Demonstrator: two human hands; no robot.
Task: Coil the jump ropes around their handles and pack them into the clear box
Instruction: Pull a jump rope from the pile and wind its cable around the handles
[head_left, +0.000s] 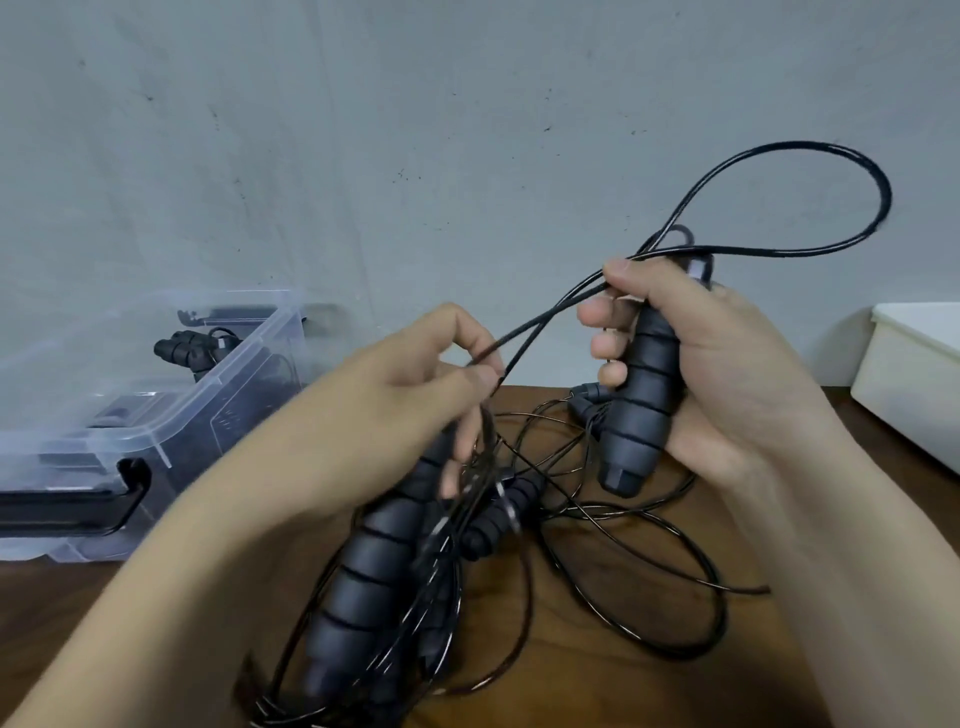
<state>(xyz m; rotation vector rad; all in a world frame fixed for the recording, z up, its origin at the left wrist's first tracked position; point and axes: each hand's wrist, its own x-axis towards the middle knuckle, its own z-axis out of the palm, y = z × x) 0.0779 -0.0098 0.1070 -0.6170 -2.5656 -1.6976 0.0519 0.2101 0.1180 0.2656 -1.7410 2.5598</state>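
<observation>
Wooden table carries a loose tangle of rope. Nearest the camera, below and left of the upright handle, a second handle hangs slanting under the left hand, whose thumb and forefinger pinch the cord. The right hand is wrapped round the upright handle, thumb pressing the cord at its top. From there the cord runs down-left to the pinch, so the left hand looks better placed to feed turns. A slack loop rises right of the handle. The clear box, holding one coiled rope, stands far left.
</observation>
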